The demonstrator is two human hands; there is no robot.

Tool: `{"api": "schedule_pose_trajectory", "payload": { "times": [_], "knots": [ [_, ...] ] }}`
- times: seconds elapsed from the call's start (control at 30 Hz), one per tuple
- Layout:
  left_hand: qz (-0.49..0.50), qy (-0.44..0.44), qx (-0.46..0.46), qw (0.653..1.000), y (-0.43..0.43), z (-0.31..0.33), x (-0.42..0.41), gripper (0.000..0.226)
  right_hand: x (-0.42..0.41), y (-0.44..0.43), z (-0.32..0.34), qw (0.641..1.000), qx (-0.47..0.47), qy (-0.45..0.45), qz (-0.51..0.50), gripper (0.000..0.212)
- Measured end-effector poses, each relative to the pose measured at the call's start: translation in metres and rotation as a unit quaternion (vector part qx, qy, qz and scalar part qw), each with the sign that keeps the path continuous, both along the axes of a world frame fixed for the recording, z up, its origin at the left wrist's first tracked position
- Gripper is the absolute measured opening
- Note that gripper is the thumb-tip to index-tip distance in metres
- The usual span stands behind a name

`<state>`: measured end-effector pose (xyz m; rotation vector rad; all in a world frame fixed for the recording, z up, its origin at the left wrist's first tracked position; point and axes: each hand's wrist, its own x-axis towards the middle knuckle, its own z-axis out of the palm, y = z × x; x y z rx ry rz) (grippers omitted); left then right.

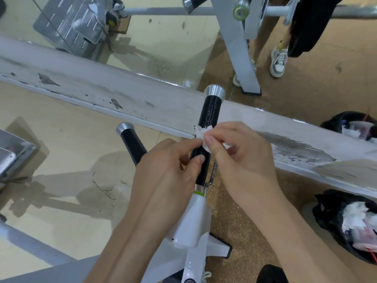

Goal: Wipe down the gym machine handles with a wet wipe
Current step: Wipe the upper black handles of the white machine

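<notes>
A black machine handle (210, 111) with a silver end cap rises from a white machine arm (193, 219) at centre. A small white wet wipe (202, 132) sits bunched against the handle's middle. My right hand (242, 158) pinches the wipe between thumb and fingers. My left hand (165, 166) pinches the same wipe from the left, its thumb lying on the black grip lower down. A second black handle (131, 144) with a silver cap stands to the left, partly hidden behind my left hand.
A worn white ledge (102, 92) below a mirror crosses behind the handles. A black bag (346, 221) with used wipes lies at right. Another person's shoes (278, 62) stand beside a white machine post (238, 43) at the back.
</notes>
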<state>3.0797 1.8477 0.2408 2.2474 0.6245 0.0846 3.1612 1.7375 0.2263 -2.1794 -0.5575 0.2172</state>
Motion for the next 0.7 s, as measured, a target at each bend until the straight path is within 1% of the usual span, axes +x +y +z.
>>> {"api": "schedule_pose_trajectory", "payload": {
  "times": [0.07,0.1,0.17,0.27,0.3,0.37,0.47,0.53,0.63,0.7],
  "knots": [
    [0.021,-0.004,-0.026,0.999,0.001,-0.002,0.002,0.022,0.002,-0.001,0.001,0.999,0.007,0.047,0.009,0.016],
    [0.024,-0.003,-0.039,0.999,0.002,-0.002,0.002,0.024,0.005,0.000,0.001,0.999,0.015,0.048,0.001,0.017],
    [0.020,0.005,-0.056,0.998,0.002,-0.001,0.001,0.028,0.010,0.004,-0.001,1.000,0.010,0.011,-0.010,0.015],
    [0.017,0.018,-0.071,0.997,0.004,0.003,0.003,0.032,0.023,0.015,-0.005,0.997,-0.051,-0.052,0.003,0.013],
    [0.019,0.022,-0.072,0.997,0.004,0.003,0.004,0.032,0.030,0.018,-0.005,0.997,-0.059,-0.051,-0.008,0.013],
    [0.025,0.028,-0.063,0.997,0.002,0.004,0.006,0.032,0.040,0.020,-0.002,0.998,-0.040,-0.030,-0.029,0.013],
    [0.023,0.035,-0.041,0.998,-0.001,0.007,0.006,0.031,0.022,0.010,0.002,0.999,-0.014,0.028,-0.014,0.016],
    [0.028,0.028,-0.038,0.998,-0.001,0.006,0.007,0.029,0.013,0.011,-0.002,1.000,-0.007,0.017,-0.002,0.020],
    [0.029,0.040,-0.033,0.998,-0.001,0.006,0.010,0.028,0.037,0.025,-0.007,0.999,-0.012,-0.008,-0.049,0.017],
    [0.027,0.050,-0.027,0.998,0.000,0.007,0.011,0.027,0.044,0.028,-0.006,0.998,-0.004,-0.007,-0.057,0.015]
  ]
}}
